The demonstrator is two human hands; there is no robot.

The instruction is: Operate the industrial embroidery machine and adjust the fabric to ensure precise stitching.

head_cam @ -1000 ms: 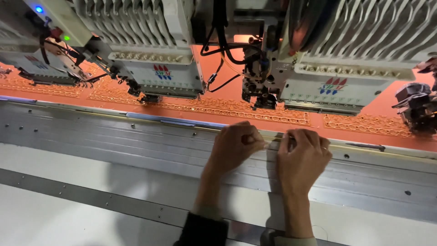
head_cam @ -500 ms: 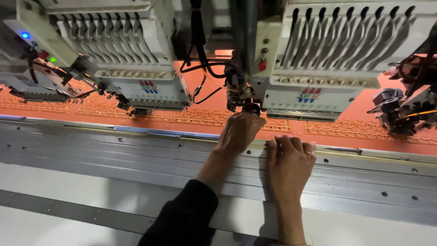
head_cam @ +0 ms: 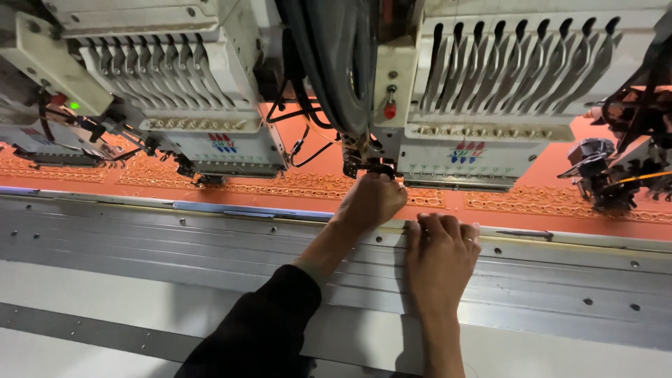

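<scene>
At the upper left of the frame stood a white embroidery head with a row of thread levers, its needle end low over the orange fabric that ran across the middle of the picture. A band of stitched pattern lay along the fabric's near edge. Below it stretched the grey metal worktop, ribbed and dotted with screws. Near the centre, the left hand, in a dark sleeve, reached up under the black needle assembly; its fingers were curled together at the needle, perhaps pinching a thread, though I cannot tell. Just beside it, the right hand lay flat on the worktop's edge, fingers pressed together. At the upper right stood a second embroidery head.
</scene>
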